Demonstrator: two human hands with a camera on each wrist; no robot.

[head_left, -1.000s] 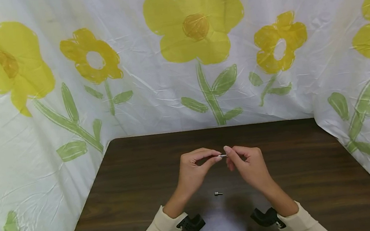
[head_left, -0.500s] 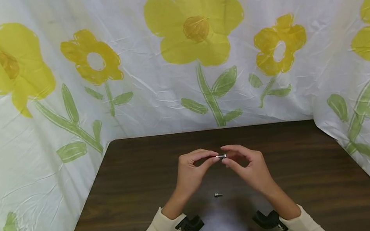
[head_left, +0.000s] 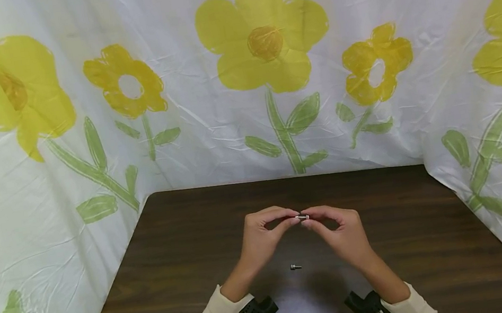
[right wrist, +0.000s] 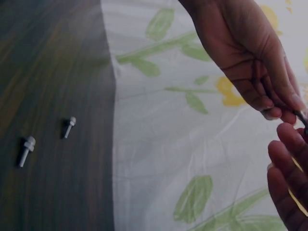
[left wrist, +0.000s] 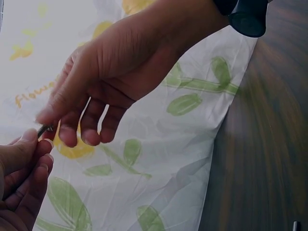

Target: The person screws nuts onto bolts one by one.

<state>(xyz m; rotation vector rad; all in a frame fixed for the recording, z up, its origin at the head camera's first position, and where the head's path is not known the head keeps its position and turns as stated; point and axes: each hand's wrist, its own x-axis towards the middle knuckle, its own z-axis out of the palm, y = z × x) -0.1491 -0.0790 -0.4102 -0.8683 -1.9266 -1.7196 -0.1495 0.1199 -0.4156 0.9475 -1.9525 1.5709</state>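
A small metal bolt (head_left: 302, 217) is held level between both hands above the table. My left hand (head_left: 262, 235) pinches its left end between thumb and index finger. My right hand (head_left: 340, 227) has thumb and index fingertips at the bolt's right end, one above and one below. In the left wrist view the bolt's dark threaded shank (left wrist: 42, 131) shows between the left fingers and the right hand (left wrist: 115, 62), whose other fingers hang loose. From the right wrist view, the left hand (right wrist: 250, 48) mostly covers it. Another bolt (head_left: 295, 267) lies on the table nearer the body.
Two bolts, one small (right wrist: 70, 126) and one larger (right wrist: 27, 150), lie on the table in the right wrist view. The dark wood-grain table (head_left: 190, 272) is bordered by a white flowered cloth (head_left: 199, 131). Black cameras (head_left: 259, 309) sit on the wrists.
My right thumb and index finger have come off the bolt's end, spread apart, and closed in on it again. The left hand keeps its pinch. The scene has shifted slightly downward in view.
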